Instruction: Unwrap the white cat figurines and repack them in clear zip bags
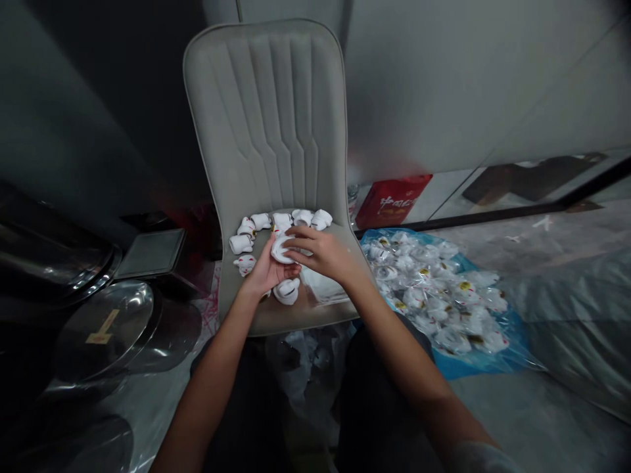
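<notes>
Over the seat of a beige chair (269,118), my left hand (263,272) cups a small white figurine (282,249) from below. My right hand (318,253) lies over the same figurine, fingers curled on its top. Several more white figurines with red marks (276,222) stand in a row at the back of the seat, one (245,264) lies to the left, and another (287,291) rests just below my hands.
A blue sheet (493,358) on the floor to the right carries a heap of plastic-wrapped figurines (434,289). A red box (392,200) stands behind it. Shiny metal lids (106,328) and a dark tray (150,253) sit at the left. Crumpled plastic (308,358) lies between my knees.
</notes>
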Tool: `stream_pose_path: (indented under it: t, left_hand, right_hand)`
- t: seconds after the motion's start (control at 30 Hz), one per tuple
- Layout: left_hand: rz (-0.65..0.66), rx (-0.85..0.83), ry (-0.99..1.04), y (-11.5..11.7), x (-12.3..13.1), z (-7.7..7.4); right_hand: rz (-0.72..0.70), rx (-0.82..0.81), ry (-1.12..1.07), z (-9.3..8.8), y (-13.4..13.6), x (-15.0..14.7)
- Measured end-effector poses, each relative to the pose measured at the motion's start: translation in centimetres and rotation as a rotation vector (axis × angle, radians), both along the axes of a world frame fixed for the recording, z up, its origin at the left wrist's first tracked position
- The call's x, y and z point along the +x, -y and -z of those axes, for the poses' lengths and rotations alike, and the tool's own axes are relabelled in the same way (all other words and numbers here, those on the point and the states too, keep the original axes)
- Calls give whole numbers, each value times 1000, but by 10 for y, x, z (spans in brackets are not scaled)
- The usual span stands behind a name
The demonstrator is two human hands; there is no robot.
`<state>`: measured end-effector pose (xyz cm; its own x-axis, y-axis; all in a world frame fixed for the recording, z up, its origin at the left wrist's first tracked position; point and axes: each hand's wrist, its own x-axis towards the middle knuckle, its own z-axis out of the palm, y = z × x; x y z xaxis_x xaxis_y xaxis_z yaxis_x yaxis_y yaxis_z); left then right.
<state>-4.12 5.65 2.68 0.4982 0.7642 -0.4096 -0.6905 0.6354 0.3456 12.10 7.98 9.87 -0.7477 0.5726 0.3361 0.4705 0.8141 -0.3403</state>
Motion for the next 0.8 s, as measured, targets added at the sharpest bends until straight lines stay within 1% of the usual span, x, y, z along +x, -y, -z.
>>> stream_pose_path:
  t: [0.2,0.37,0.57,0.67,0.8]
  left_hand:
    - [9,21,27,2,-4,-5]
    - [-43,-35,80,3,-3,-7]
    - [-106,-63,67,1,-1,-6]
    - [-122,-57,82,1,-1,-4]
    - [-147,-85,105,0,-1,-4]
  right_hand:
    - [8,-60,30,-2,-1,-3]
    - [35,-40,59,-5,1,-4]
    - [65,-16,182,-8,1,-9]
    - [60,-16,184,-9,1,-10]
    - [77,40,174,-11,0,-9]
